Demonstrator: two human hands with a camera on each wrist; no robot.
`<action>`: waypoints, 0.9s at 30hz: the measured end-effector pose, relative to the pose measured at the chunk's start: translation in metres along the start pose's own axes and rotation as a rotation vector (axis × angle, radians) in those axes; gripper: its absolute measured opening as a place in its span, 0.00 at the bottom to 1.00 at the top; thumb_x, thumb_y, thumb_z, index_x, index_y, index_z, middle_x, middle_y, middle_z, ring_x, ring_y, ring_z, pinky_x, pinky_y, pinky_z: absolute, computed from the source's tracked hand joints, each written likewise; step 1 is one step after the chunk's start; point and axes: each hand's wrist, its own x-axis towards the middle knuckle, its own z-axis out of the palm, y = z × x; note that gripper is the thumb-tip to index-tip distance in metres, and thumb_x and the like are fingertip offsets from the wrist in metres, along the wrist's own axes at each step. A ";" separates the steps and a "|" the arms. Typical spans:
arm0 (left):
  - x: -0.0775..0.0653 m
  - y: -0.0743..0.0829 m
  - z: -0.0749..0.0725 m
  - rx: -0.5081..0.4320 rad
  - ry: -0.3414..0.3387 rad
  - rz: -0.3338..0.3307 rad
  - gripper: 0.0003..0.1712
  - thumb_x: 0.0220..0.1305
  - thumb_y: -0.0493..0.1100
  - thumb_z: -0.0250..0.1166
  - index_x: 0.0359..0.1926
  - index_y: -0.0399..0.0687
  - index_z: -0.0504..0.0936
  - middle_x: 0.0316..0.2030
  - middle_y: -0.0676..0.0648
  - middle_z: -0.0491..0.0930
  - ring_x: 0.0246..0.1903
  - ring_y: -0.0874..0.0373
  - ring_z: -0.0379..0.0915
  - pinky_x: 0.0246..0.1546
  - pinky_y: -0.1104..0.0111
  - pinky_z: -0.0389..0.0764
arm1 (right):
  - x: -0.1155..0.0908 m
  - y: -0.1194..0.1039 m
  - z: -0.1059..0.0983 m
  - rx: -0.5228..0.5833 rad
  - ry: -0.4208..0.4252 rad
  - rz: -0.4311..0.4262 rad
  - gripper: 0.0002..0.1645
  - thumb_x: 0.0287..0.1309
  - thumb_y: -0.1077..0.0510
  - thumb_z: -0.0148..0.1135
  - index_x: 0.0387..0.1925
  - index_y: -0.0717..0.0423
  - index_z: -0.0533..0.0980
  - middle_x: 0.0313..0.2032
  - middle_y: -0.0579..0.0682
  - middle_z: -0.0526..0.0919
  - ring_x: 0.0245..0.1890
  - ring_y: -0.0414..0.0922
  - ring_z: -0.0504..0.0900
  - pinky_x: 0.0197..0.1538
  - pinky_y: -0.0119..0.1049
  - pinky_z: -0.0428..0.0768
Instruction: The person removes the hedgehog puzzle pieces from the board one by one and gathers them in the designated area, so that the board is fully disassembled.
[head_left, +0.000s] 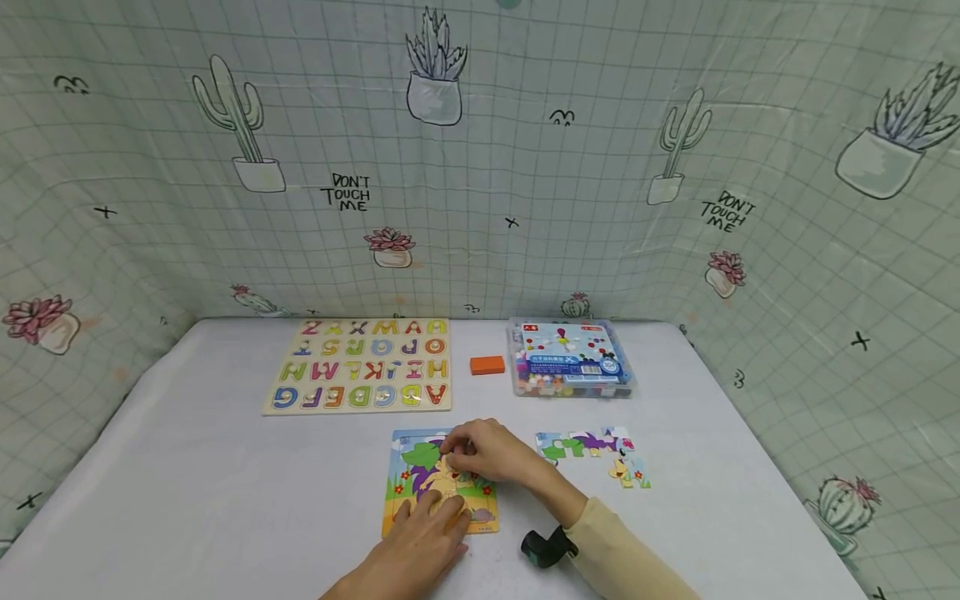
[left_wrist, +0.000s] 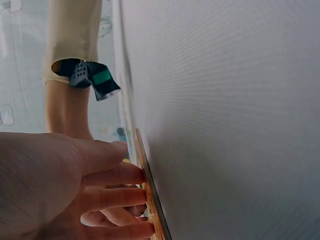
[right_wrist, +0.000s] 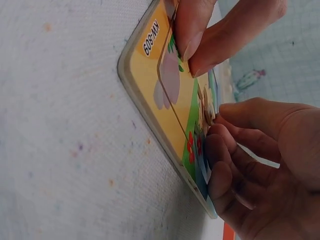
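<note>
A cartoon jigsaw puzzle board (head_left: pixel 486 526) lies on the white table in front of me, showing a purple and cream animal. Spread across its lower edge, my left hand (head_left: pixel 422 546) rests its fingertips on the picture; the left wrist view has these fingers (left_wrist: pixel 112 199) nearly straight against the board's edge. My right hand (head_left: pixel 489 451) is over the upper middle of the board. Between its thumb and forefinger it pinches a small cream puzzle piece (right_wrist: pixel 209 108), close over the picture and mostly hidden by the fingers.
Right of the board lie several joined puzzle pieces (head_left: pixel 636 472). Behind stand a wooden alphabet board (head_left: pixel 268 405), an orange block (head_left: pixel 487 365) and a clear plastic case (head_left: pixel 573 390) with a blue label. A patterned cloth (head_left: pixel 480 158) hangs behind the table.
</note>
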 end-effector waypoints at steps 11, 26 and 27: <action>0.001 0.000 0.001 0.021 -0.013 -0.007 0.24 0.67 0.57 0.61 0.59 0.52 0.78 0.54 0.52 0.72 0.52 0.50 0.68 0.49 0.45 0.79 | 0.001 -0.001 0.003 0.038 0.029 0.035 0.07 0.59 0.57 0.66 0.39 0.53 0.80 0.28 0.42 0.79 0.25 0.32 0.71 0.28 0.23 0.71; 0.003 -0.004 -0.005 0.009 -0.038 0.023 0.25 0.65 0.59 0.62 0.57 0.53 0.79 0.55 0.53 0.73 0.52 0.50 0.70 0.47 0.50 0.80 | 0.003 -0.003 0.005 0.064 0.038 0.070 0.09 0.55 0.57 0.71 0.37 0.53 0.79 0.25 0.42 0.80 0.23 0.33 0.73 0.28 0.25 0.71; 0.003 -0.005 -0.005 -0.009 -0.044 0.020 0.24 0.65 0.59 0.63 0.57 0.55 0.80 0.55 0.53 0.73 0.53 0.49 0.69 0.47 0.49 0.80 | 0.003 -0.004 0.005 0.068 0.035 0.075 0.09 0.55 0.57 0.71 0.37 0.54 0.79 0.25 0.42 0.80 0.23 0.33 0.73 0.28 0.25 0.71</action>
